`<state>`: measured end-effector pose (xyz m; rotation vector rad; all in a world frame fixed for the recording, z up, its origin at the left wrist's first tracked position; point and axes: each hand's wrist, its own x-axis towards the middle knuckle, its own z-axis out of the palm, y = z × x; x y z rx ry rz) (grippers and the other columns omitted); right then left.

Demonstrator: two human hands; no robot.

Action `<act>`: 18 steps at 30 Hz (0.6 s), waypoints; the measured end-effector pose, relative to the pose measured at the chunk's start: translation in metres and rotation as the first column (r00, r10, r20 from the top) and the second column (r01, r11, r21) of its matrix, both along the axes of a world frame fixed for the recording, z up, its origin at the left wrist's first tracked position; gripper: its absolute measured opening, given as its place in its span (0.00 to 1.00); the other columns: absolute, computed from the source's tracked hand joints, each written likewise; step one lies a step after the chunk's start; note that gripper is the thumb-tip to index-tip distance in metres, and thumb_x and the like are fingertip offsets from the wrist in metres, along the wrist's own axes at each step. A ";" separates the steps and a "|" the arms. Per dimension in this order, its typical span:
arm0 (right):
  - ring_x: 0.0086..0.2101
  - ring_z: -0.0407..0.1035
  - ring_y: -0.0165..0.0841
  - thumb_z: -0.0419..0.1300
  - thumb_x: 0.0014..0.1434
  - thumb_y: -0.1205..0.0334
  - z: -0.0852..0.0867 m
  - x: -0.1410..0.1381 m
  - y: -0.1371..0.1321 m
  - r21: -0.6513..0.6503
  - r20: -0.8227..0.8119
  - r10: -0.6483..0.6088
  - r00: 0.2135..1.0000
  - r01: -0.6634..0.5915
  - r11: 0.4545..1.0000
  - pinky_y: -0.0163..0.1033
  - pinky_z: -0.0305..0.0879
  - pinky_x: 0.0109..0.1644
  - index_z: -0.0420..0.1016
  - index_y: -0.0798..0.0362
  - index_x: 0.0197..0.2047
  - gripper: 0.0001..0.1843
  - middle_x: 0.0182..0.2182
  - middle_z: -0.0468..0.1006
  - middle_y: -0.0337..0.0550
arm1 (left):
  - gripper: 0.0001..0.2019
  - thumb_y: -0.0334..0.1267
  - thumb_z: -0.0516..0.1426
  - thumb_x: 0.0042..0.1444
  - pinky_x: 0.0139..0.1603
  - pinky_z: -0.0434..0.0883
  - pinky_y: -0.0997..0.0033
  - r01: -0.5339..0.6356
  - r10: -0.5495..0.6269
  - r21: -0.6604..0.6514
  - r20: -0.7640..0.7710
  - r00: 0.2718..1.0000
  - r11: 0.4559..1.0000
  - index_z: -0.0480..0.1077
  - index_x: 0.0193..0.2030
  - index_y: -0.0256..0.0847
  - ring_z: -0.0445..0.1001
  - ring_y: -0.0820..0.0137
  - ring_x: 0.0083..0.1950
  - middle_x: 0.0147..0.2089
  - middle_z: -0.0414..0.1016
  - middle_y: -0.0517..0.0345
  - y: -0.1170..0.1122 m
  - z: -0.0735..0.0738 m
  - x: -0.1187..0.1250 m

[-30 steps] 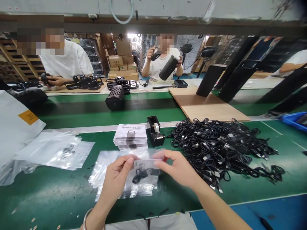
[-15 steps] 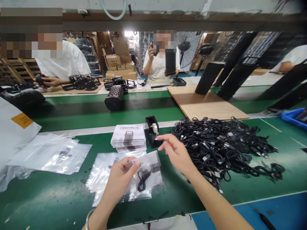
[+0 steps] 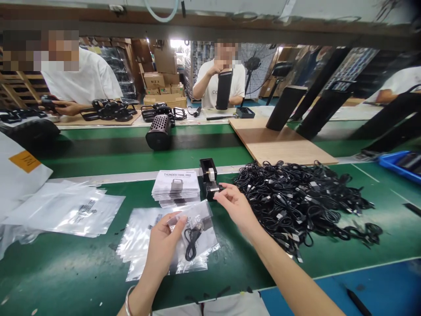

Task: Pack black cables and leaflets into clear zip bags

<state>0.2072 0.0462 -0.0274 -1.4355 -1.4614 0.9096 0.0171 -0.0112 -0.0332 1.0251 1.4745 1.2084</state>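
Observation:
My left hand (image 3: 166, 239) grips a clear plastic bag (image 3: 202, 224) between thumb and fingers. Through the plastic shows a coiled black cable (image 3: 191, 243). Under it lies a stack of clear printed bags (image 3: 134, 232). My right hand (image 3: 235, 206) is at the front of a black tape dispenser (image 3: 208, 166), thumb and index finger pinched at the tape by the cutting edge; the clear strip is hardly visible. Just left of the dispenser sits a pile of printed booklets (image 3: 176, 186). A heap of black cables (image 3: 292, 202) spreads to the right of my right hand.
More plastic bags (image 3: 75, 210) lie at the left. Across the green bench (image 3: 108, 151) are a perforated black speaker-like case (image 3: 159, 131) and a wooden board (image 3: 286, 140) with a black upright piece on it. Co-workers sit opposite. A blue tray (image 3: 401, 164) is at the right.
My right hand has moved slightly left and down onto the front of the tape dispenser, its fingers closing. The left hand with the bag has shifted slightly left. A co-worker opposite lowered a black case.

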 end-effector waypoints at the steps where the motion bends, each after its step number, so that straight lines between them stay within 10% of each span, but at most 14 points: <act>1: 0.44 0.65 0.36 0.56 0.52 0.56 -0.004 0.002 -0.004 0.026 0.060 -0.023 0.998 0.021 0.999 0.38 0.63 0.44 0.71 0.54 0.23 0.12 0.41 0.67 0.46 | 0.15 0.47 0.60 0.46 0.33 0.65 0.73 -0.003 0.003 -0.004 -0.010 1.000 1.000 0.72 0.37 0.38 0.71 0.68 0.34 0.32 0.75 0.57 0.000 0.000 0.000; 5: 0.37 0.65 0.36 0.55 0.53 0.59 -0.002 0.006 -0.021 0.059 0.164 -0.078 0.983 0.069 0.996 0.42 0.61 0.43 0.69 0.53 0.21 0.11 0.35 0.68 0.45 | 0.15 0.48 0.59 0.47 0.31 0.65 0.73 -0.032 0.033 0.010 -0.098 0.995 0.999 0.71 0.37 0.39 0.72 0.67 0.35 0.33 0.76 0.58 0.001 0.002 -0.001; 12: 0.15 0.58 0.22 0.55 0.53 0.49 0.018 -0.033 -0.053 -0.271 -0.395 0.191 0.899 -0.312 0.911 0.29 0.55 0.19 0.66 0.55 0.23 0.18 0.20 0.73 0.38 | 0.10 0.45 0.59 0.46 0.31 0.68 0.74 -0.102 0.124 0.111 -0.212 0.969 0.989 0.74 0.31 0.41 0.72 0.69 0.30 0.27 0.76 0.61 -0.012 0.021 0.015; 18: 0.14 0.61 0.27 0.51 0.52 0.39 0.008 -0.042 -0.051 -0.335 0.048 0.274 0.960 -0.243 0.910 0.31 0.52 0.19 0.64 0.54 0.14 0.28 0.11 0.69 0.38 | 0.12 0.45 0.60 0.45 0.31 0.69 0.76 -0.113 0.119 0.050 -0.134 0.984 0.992 0.73 0.33 0.41 0.73 0.70 0.30 0.28 0.77 0.61 -0.024 0.021 0.018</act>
